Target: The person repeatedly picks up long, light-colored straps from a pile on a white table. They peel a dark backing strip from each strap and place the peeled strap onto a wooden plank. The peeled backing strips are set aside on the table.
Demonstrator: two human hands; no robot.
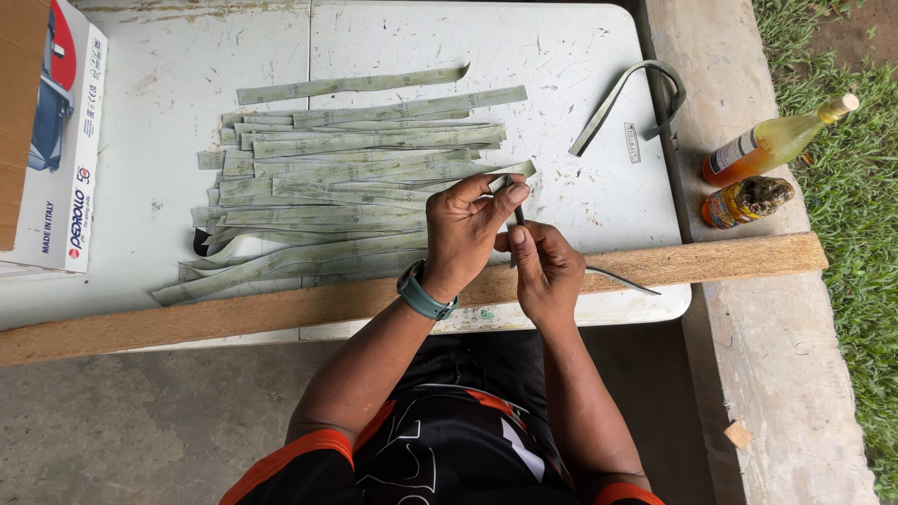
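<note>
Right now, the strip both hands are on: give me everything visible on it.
The strip is thin, flat, pale grey-green, like the cut strips piled on the table. Its upper end lies on the right edge of that pile. The left hand pinches it near that end between thumb and fingers; the right hand grips it just below. Between them it stands edge-on and looks dark. A thin tail trails right across the wooden plank.

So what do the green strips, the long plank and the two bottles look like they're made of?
Green strips: thin, matte, flexible, lying flat and curling at the ends; perhaps leaf or woven tape, unclear which. The left hand and right hand pinch one strip between them. Plank: raw, unpainted wood or fibreboard, rough brown face. Tall bottle and short bottle: clear and glossy, glass or plastic, with amber contents.
</note>
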